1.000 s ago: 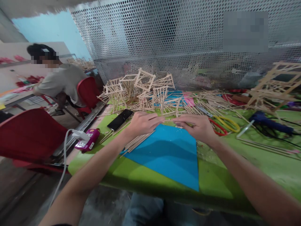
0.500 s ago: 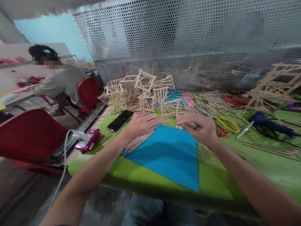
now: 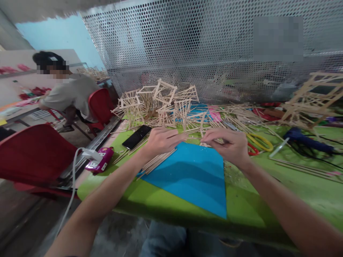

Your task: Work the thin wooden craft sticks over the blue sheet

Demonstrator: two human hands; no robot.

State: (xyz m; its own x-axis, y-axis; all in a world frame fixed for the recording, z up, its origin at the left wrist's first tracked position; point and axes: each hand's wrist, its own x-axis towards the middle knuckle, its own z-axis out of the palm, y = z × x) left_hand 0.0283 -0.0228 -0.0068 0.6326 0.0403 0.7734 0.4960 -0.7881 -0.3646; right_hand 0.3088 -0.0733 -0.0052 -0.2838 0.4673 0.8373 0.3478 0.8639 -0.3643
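My left hand [image 3: 162, 140] and my right hand [image 3: 230, 145] meet over the far edge of a blue sheet [image 3: 191, 175] on the green table [image 3: 294, 189]. Together they pinch thin wooden sticks [image 3: 193, 136] between their fingertips. A loose bundle of sticks [image 3: 157, 161] lies under my left wrist at the sheet's left edge. Behind my hands rises a heap of glued stick frames [image 3: 160, 101].
A black phone [image 3: 137, 136] and a pink charger with a white cable [image 3: 100, 160] lie left. Yellow and red scissors [image 3: 258, 142] and a blue glue gun [image 3: 307, 140] lie right. A perforated metal screen [image 3: 214, 50] stands behind. A person sits at far left on a red chair [image 3: 100, 105].
My right hand has lifted slightly and curled its fingers more over the sticks. The left hand has stayed in place.
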